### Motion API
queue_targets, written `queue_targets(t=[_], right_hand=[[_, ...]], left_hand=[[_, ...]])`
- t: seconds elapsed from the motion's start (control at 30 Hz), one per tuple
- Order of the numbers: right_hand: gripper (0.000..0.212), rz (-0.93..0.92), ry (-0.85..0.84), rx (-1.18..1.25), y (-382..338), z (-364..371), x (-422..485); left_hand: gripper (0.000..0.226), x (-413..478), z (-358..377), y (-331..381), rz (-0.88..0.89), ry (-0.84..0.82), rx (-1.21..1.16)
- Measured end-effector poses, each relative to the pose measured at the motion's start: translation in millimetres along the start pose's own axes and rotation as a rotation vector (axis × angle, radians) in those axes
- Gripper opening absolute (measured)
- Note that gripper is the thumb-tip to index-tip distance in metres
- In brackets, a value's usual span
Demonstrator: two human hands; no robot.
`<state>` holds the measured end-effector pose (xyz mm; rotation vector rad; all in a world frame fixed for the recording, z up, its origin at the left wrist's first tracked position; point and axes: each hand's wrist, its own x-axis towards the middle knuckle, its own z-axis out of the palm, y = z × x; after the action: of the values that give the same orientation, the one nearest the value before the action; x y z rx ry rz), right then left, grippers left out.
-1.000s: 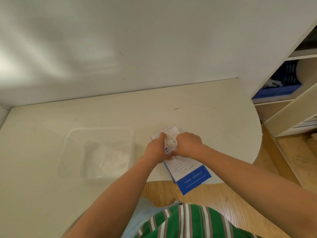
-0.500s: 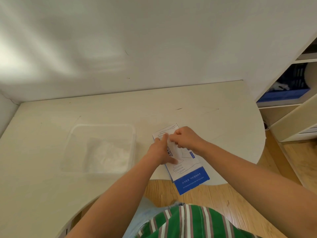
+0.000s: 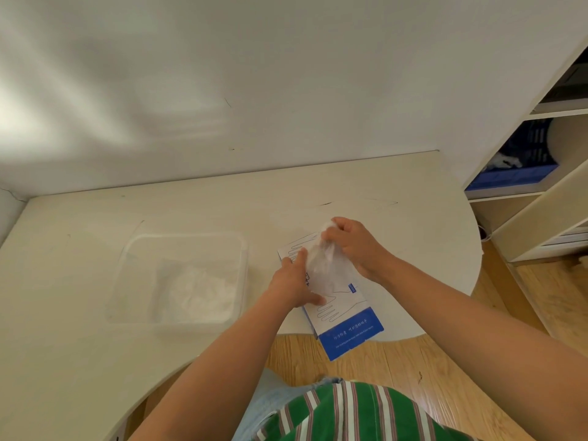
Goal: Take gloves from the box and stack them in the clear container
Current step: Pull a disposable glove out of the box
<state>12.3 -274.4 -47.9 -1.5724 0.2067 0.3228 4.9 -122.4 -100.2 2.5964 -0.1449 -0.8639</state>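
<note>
A white and blue glove box point(image 3: 345, 326) lies flat on the cream table point(image 3: 79, 345), its blue end hanging over the front edge. My right hand point(image 3: 353, 246) pinches a thin translucent glove point(image 3: 321, 265) and holds it up above the box opening. My left hand point(image 3: 294, 283) rests on the box's left side with fingers laid flat, touching the glove's lower part. To the left stands the clear container point(image 3: 127, 249), with a pile of white gloves point(image 3: 197, 291) inside it.
A white wall runs behind the table. At the right stands a shelf unit point(image 3: 541, 192) with a blue crate point(image 3: 521, 160). Wooden floor point(image 3: 397, 370) shows past the table's curved front edge. My striped green shirt point(image 3: 356, 415) is at the bottom.
My right hand has drawn the glove up and out of the box, away from me. My left hand has stayed pressed on the box.
</note>
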Motion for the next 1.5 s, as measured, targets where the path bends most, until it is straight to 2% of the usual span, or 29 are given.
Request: queue_targets(t=[0.07, 0.13, 0.2, 0.23, 0.3, 0.37, 0.43, 0.5, 0.57, 0.6, 0.63, 0.67, 0.77, 0.87, 0.93, 1.0, 1.07, 1.2, 1.33, 1.43, 1.5], right_hand=[[0.019, -0.036, -0.011, 0.156, -11.2, -2.2, -2.8], [0.01, -0.07, -0.038, 0.297, -21.8, -4.7, -3.5], [0.013, -0.095, -0.076, 0.332, -27.4, -7.0, -3.1], [0.019, -0.098, -0.089, 0.306, -27.9, -7.0, -3.8], [0.026, -0.086, -0.08, 0.216, -24.4, -5.5, -4.7], [0.03, -0.052, -0.055, 0.138, -15.9, -4.0, -5.4], [0.038, -0.003, -0.046, 0.101, -6.8, -4.0, -4.9], [0.043, 0.031, -0.015, 0.067, -2.2, -3.2, -4.3], [0.041, 0.041, 0.029, 0.03, -1.3, -1.8, -3.7], [0.04, 0.038, 0.046, 0.007, -1.2, -1.3, -3.7], [0.041, 0.032, 0.052, -0.021, -0.8, -0.5, -3.0], [0.042, 0.029, 0.046, -0.048, 1.4, -1.0, -1.3], [0.04, 0.065, -0.1, -0.071, 7.5, -5.4, 3.1], [0.054, 0.187, -0.272, -0.017, 7.3, -11.0, 4.6], [0.052, 0.181, -0.211, -0.079, 7.3, -11.4, 4.0], [0.041, 0.111, -0.046, -0.226, 14.1, -11.5, 4.9], [0.031, 0.054, 0.066, -0.326, 20.5, -11.7, 6.0], [0.021, -0.028, 0.172, -0.63, 25.4, -12.6, 3.9], [0.017, -0.12, 0.16, -0.774, 33.0, -2.4, -1.8], [0.021, -0.154, 0.093, -0.919, 41.2, 2.7, -1.2], [0.022, -0.141, 0.11, -0.946, 43.9, 1.3, 0.5]], left_hand=[[0.105, -1.4, -0.3, 1.0, 0.0, 0.009, 0.03], [0.105, -2.8, -0.3, 1.4, 0.014, 0.023, -0.006], [0.101, -3.8, -3.2, 1.9, 0.027, 0.009, -0.031], [0.092, -3.8, -5.3, 0.5, 0.034, 0.005, -0.037], [0.052, -5.4, -12.3, -3.1, 0.063, 0.034, -0.14], [0.006, -7.8, -21.0, -5.2, 0.048, 0.152, -0.47], [0.027, -8.3, -29.9, -5.0, -0.028, 0.28, -0.954], [0.041, -11.9, -42.6, -3.2, -0.041, 0.298, -1.488], [0.067, -12.5, -51.6, -6.5, 0.034, 0.208, -1.7], [0.08, -12.3, -54.4, -8.5, 0.051, 0.184, -1.696], [0.084, -13.1, -55.9, -9.9, 0.049, 0.177, -1.655], [0.075, -14.3, -55.2, -9.8, 0.038, 0.182, -1.594], [0.012, -15.1, -48.5, -11.8, 0.09, 0.266, -1.32], [0.013, -15.6, -40.0, -17.0, 0.104, 0.239, -1.206], [0.007, -18.4, -36.6, -14.5, 0.094, 0.219, -1.163], [0.002, -18.9, -32.1, -12.0, 0.063, 0.214, -1.126], [0.006, -20.2, -27.9, -10.9, 0.04, 0.197, -1.102], [0.016, -21.1, -24.0, -11.6, -0.011, 0.201, -1.073], [0.051, -20.7, -22.0, -13.9, -0.019, 0.277, -1.048], [0.042, -21.8, -24.6, -12.8, -0.029, 0.336, -1.032], [0.043, -22.4, -26.6, -12.8, -0.014, 0.366, -1.029]])
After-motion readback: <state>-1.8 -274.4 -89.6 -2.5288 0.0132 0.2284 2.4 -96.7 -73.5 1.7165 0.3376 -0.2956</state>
